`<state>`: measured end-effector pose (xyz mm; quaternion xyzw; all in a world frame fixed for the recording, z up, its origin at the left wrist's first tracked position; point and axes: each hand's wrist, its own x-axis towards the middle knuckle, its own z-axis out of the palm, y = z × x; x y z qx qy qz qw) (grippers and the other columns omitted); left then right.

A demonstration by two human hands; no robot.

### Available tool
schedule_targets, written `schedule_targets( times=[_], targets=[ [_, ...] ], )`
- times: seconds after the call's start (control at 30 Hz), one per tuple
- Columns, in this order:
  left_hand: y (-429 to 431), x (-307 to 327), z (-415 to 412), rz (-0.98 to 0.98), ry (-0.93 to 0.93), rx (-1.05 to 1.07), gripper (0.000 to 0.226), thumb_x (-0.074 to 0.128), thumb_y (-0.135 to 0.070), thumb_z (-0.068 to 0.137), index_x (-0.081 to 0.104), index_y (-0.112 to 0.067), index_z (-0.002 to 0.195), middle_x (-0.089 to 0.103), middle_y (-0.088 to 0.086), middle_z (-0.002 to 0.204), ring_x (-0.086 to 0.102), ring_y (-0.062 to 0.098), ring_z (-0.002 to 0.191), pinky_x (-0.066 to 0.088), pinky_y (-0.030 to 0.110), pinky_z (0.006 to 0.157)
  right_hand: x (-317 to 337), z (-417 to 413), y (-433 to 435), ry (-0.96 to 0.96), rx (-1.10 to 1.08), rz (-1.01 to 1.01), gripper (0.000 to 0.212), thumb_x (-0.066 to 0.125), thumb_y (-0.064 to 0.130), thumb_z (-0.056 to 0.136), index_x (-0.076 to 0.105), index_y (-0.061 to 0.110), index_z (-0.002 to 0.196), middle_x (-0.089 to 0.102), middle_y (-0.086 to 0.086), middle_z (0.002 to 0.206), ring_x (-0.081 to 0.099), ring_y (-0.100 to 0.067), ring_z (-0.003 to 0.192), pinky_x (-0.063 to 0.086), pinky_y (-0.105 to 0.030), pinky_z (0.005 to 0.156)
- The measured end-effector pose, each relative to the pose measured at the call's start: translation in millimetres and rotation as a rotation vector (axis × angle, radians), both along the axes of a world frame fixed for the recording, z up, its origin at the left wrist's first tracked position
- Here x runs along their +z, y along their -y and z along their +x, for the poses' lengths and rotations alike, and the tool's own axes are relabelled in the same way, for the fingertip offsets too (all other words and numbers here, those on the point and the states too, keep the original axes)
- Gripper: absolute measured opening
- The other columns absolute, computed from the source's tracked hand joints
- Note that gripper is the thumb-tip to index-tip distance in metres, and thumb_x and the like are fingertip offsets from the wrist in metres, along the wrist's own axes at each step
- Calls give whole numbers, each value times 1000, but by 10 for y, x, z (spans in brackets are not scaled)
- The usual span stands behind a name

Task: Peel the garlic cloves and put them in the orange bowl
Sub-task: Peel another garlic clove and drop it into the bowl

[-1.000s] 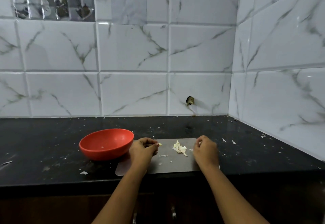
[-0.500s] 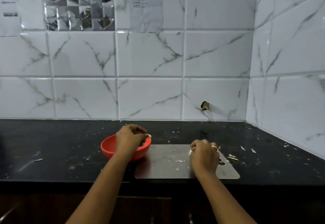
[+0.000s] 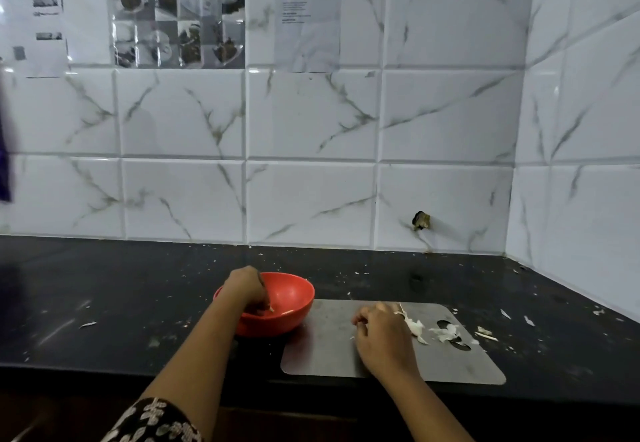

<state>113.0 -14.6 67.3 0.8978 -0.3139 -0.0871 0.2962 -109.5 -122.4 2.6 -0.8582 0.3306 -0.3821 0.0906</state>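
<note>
Your left hand [image 3: 246, 289] dips into the orange bowl [image 3: 278, 327], fingertips pinching a garlic clove [image 3: 271, 309] whose tip pokes rightward. Your right hand [image 3: 382, 334] rests curled on the board [image 3: 322, 355]; whether it holds anything, I cannot tell.

Just below centre, the left hand [image 3: 247, 291] dips into the orange bowl [image 3: 298, 289], fingers curled downward, a pale garlic clove [image 3: 272, 309] at their tips. Right of the bowl, the right hand [image 3: 381, 336] rests with curled fingers on a grey metal board [image 3: 329, 355]; white garlic skins [image 3: 445, 332] lie beside it. Bowl and board sit on a black counter [image 3: 104, 285] speckled with scraps
</note>
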Motion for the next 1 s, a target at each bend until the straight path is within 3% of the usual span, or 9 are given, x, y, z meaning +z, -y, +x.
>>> schedule_targets(
  times=[0.2,0.33,0.37,0.47,0.63,0.7,0.83,0.93,1.0],
  targets=[
    [100,12,93,88,-81,74,35,85,-17,65,71,-4,94,74,7,80,71,14,69,59,31,77,-6,4,-32,-46,23,-66,26,46,13,88,70,19,96,63,2,102,47,-19,107,40,-27,89],
    [122,3,79,70,-131,95,35,80,-20,74,68,-2,102,70,1,64,64,5,48,54,19,51,-12,9,-16,-20,13,-41,25,48,12,87,71,18,94,63,1,99,48,-19,105,40,-28,89],
    [112,4,75,69,-113,94,35,79,-21,75,68,-2,101,70,1,64,66,6,50,55,20,53,-8,7,-20,-18,9,-30,25,48,13,87,71,19,94,63,2,100,48,-19,106,40,-27,89],
    [138,-22,142,-13,-91,67,25,76,-8,73,70,0,96,73,13,80,72,22,74,59,35,75,-11,17,-18,-18,9,-24,25,49,12,87,71,19,95,64,2,100,48,-18,106,40,-27,89],
    [79,93,-94,-194,-78,22,7,67,4,77,70,0,83,70,13,68,68,19,55,60,33,62,11,28,14,86,22,57,21,52,11,89,72,18,94,64,2,96,53,-14,98,44,-25,83],
    [72,161,-257,-279,-35,-6,14,62,5,80,67,-7,73,69,10,66,66,17,52,58,29,56,34,3,54,206,37,166,19,54,9,90,71,19,89,66,2,90,59,-13,85,47,-25,74],
    [122,198,-741,-412,146,-259,28,67,1,77,58,-22,63,65,0,62,63,9,51,54,25,60,67,-215,280,287,-89,235,19,51,15,94,68,24,93,70,2,85,63,-18,75,51,-31,67],
    [238,87,-1155,-392,72,-525,20,69,-2,79,61,-19,72,66,3,69,57,-1,46,47,16,48,101,-472,516,292,-197,231,20,49,14,95,67,24,92,70,-2,90,63,-23,79,51,-33,70],
    [368,-78,-1311,-336,88,-557,11,70,-6,80,66,-17,82,71,5,81,59,2,57,43,9,52,108,-596,614,251,-185,257,21,51,13,93,63,28,85,70,-3,91,62,-24,81,50,-34,73]
  ],
)
